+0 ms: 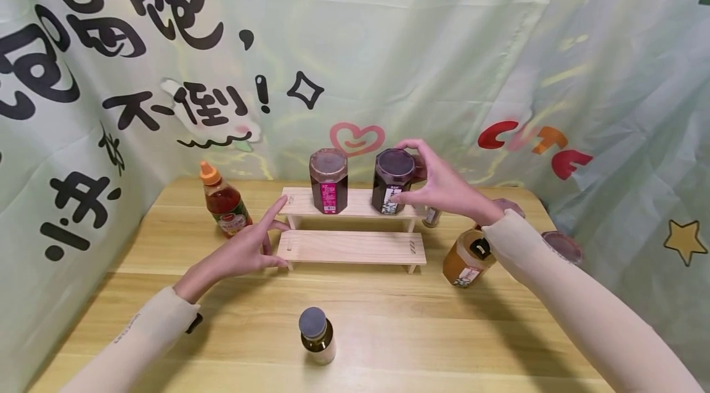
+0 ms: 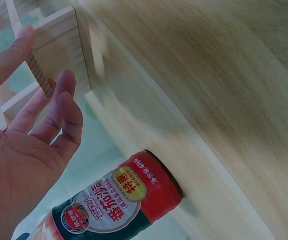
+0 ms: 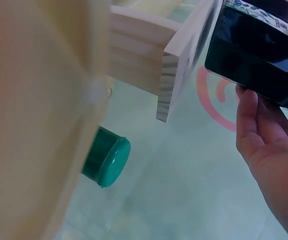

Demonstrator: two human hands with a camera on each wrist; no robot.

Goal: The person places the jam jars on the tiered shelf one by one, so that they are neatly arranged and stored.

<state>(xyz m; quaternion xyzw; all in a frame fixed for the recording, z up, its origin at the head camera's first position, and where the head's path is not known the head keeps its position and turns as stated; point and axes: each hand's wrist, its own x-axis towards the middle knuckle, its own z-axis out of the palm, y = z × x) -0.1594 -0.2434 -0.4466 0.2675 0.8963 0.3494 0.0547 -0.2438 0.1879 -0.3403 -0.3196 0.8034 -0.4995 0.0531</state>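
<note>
A two-tier wooden rack (image 1: pixel 350 246) stands on the table. My right hand (image 1: pixel 446 186) holds a dark octagonal jar (image 1: pixel 381 188) at the right end of its upper tier, thumb in front and fingers behind. In the right wrist view the fingers lie against the dark jar (image 3: pixel 248 52); whether its base touches the tier is unclear. Another dark jar (image 1: pixel 328 180) with a pink label sits upright to its left. My left hand (image 1: pixel 241 251) touches the rack's left end, index finger at the upper tier and thumb by the lower one. Close by is a ketchup bottle (image 2: pixel 153 185).
An amber jar (image 1: pixel 463 257) stands right of the rack, partly under my right sleeve. More jar lids (image 1: pixel 563 246) show behind that arm. A grey-capped bottle (image 1: pixel 317 337) is at the front. Printed cloth (image 1: pixel 421 72) hangs behind the table. A green cap (image 3: pixel 115 160) appears near the rack.
</note>
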